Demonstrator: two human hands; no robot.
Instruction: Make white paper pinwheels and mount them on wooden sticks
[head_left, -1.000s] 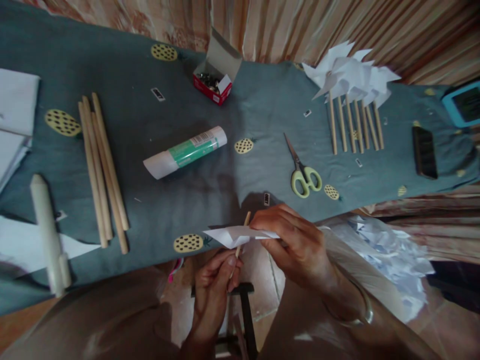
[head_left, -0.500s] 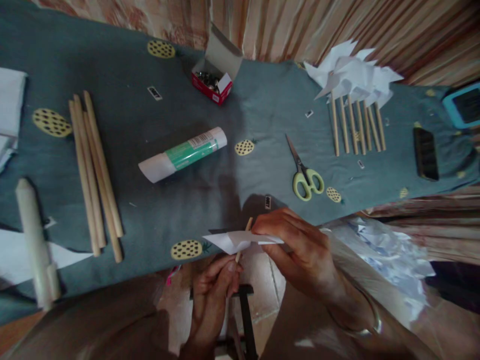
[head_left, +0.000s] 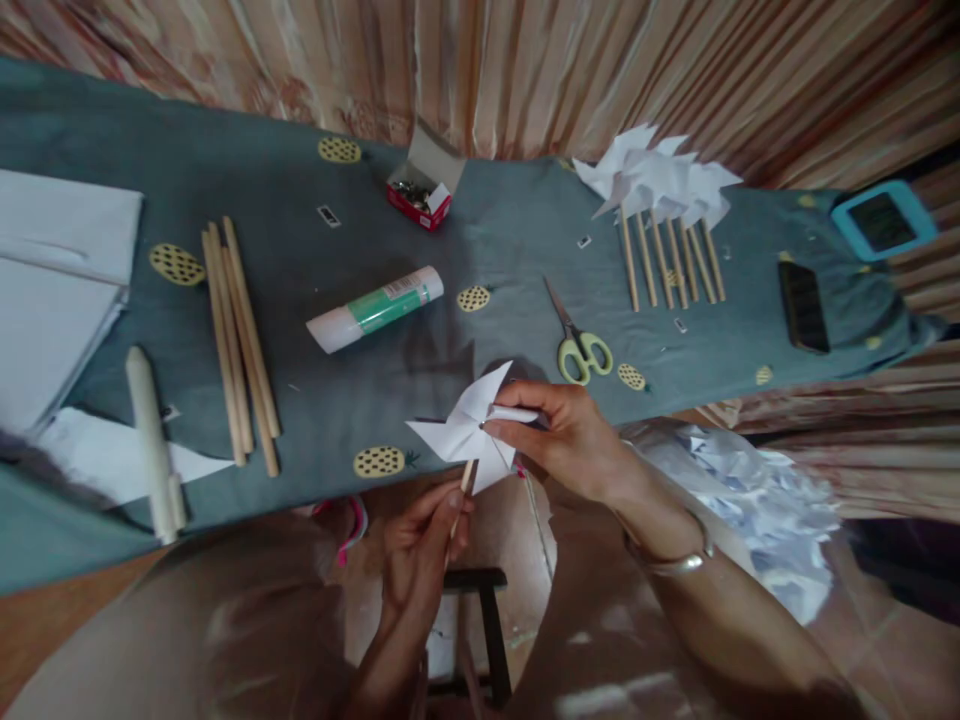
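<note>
1. Left hand point(head_left: 424, 530): thumb and fingertips pinch a thin wooden stick point(head_left: 467, 478) below the paper; the remaining fingers are curled in.
2. Right hand point(head_left: 566, 432): thumb on the front of a white paper pinwheel point(head_left: 466, 420), beside its centre, with the index finger along the vane's upper side; the paper is pinched between them. The other fingers are partly hidden. A bangle point(head_left: 679, 563) is on this wrist.
3. Paper pinwheel: located at the table's near edge, facing upward, with the stick extending from beneath it. A small dark pin head point(head_left: 482, 426) shows at its centre.
4. Directly beyond: green-handled scissors point(head_left: 583, 352), blades closed; a glue stick point(head_left: 375, 308), lying on its side; an open red box point(head_left: 420, 205) containing small metal pieces.
5. Left side: loose wooden sticks point(head_left: 229, 345), grouped, near stacked white paper point(head_left: 64, 225).
6. Right side: a row of pinwheels on sticks point(head_left: 656, 185); a dark phone point(head_left: 802, 307) lies near a blue-framed device point(head_left: 883, 222).
</note>
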